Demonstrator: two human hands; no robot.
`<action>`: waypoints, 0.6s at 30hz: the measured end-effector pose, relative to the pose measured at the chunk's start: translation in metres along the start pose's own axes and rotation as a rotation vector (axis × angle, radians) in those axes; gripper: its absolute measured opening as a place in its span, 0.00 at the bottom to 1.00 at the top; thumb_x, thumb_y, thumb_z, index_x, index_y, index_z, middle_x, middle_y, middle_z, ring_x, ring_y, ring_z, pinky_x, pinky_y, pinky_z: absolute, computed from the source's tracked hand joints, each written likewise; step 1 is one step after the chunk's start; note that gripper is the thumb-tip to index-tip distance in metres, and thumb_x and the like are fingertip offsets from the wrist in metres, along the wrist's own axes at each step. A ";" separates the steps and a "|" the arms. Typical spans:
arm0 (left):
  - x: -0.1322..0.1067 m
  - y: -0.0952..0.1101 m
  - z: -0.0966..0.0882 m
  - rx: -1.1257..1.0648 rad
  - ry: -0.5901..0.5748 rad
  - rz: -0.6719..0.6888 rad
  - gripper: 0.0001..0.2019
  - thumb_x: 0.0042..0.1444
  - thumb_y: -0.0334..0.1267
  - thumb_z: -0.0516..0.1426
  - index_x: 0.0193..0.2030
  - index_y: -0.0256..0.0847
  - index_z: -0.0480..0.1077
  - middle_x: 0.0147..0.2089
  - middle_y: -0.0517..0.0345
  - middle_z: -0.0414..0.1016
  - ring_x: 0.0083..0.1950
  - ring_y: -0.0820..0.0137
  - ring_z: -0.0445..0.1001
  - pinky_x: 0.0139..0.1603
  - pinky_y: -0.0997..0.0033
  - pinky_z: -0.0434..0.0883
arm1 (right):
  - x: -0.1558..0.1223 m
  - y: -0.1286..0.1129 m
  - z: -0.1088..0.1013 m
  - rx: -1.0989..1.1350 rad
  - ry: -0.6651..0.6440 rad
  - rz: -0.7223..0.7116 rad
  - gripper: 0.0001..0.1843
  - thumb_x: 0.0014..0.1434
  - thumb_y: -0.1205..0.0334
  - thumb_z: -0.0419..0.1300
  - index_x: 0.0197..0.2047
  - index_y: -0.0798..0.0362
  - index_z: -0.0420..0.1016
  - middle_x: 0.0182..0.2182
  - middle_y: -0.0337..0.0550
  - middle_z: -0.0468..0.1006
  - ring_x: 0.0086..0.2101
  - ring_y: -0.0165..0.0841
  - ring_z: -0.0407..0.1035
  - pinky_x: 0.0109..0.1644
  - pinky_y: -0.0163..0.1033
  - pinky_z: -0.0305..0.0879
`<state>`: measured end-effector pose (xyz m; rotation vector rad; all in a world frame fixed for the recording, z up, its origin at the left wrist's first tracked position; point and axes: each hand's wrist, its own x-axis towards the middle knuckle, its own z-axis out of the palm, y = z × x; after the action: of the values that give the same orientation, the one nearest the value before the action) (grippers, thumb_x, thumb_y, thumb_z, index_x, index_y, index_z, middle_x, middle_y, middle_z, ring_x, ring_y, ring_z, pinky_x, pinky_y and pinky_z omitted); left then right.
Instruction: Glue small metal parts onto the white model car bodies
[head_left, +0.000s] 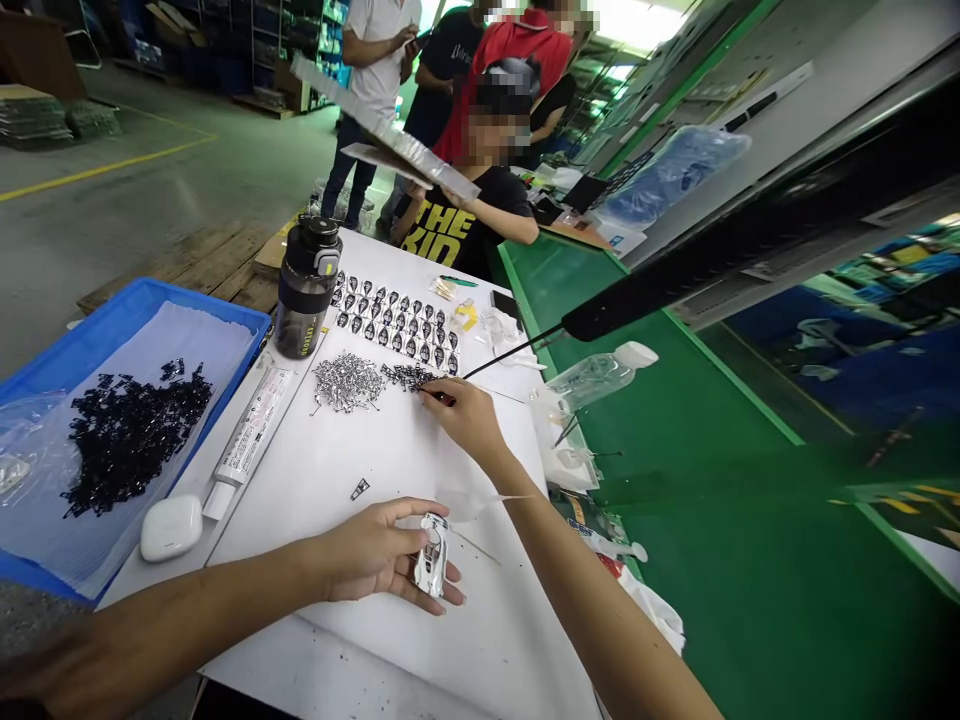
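Left hand (379, 555): fingers are curled and grasp a white toy car body (433, 555), at lower middle of the frame.
Handling: the car seems light and stiff, perhaps fragile; it is best taken by its sides.
Right hand (469, 418): fingers pinch a thin black stick (510, 353), its tip near small black parts (409, 377).
Rest: silver parts (346, 382) lie beside these; a blue tray (199, 303) is at left; a bottle (307, 285) stands farther up.

Left hand (375, 555) holding white toy car (433, 555), right hand (469, 420) holding black rod (514, 352) by metal parts (347, 382)
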<state>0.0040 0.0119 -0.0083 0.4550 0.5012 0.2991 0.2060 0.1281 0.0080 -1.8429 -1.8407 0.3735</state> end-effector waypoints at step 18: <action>-0.004 0.003 0.008 -0.125 0.062 0.055 0.21 0.64 0.33 0.61 0.63 0.38 0.65 0.46 0.41 0.81 0.48 0.54 0.83 0.53 0.53 0.74 | -0.238 -0.040 0.001 0.142 0.795 0.327 0.11 0.61 0.58 0.67 0.45 0.54 0.80 0.34 0.45 0.83 0.30 0.33 0.78 0.36 0.37 0.77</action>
<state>0.0043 0.0096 0.0012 0.3396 0.5274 0.3957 0.1609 -0.1084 -0.0088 -1.8200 -0.9603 -0.1203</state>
